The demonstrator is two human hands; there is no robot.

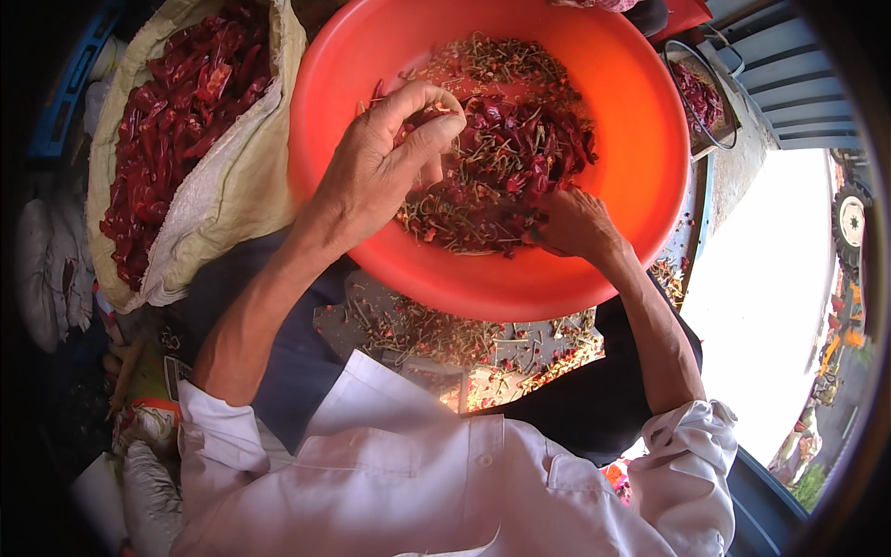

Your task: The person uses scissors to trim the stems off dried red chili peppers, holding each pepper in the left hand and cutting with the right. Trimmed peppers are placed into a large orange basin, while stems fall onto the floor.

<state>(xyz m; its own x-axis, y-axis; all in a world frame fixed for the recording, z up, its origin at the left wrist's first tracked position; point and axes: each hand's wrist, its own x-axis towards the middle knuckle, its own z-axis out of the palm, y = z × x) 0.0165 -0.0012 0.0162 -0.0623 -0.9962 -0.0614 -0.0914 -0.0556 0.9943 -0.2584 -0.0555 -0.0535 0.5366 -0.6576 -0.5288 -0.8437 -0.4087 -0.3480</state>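
A large red plastic basin [647,153] stands before me. Dried red chili peppers [550,143], loose stems and broken bits lie across its bottom. Above the basin's left side, my left hand [393,150] is curled with thumb and forefinger together, and dark red pepper pieces show inside its grip. My right hand [578,223] reaches low over the near right part of the heap. Its fingers are bent and touch the peppers; the fingertips are shaded and partly hidden, so whether they grip anything is unclear.
At left, an open woven sack [230,209] holds many red peppers [195,118]. Stems and scraps [431,334] litter the floor below the basin. A handled container [696,97] with peppers stands at upper right. Part of another person [647,15] shows beyond the basin.
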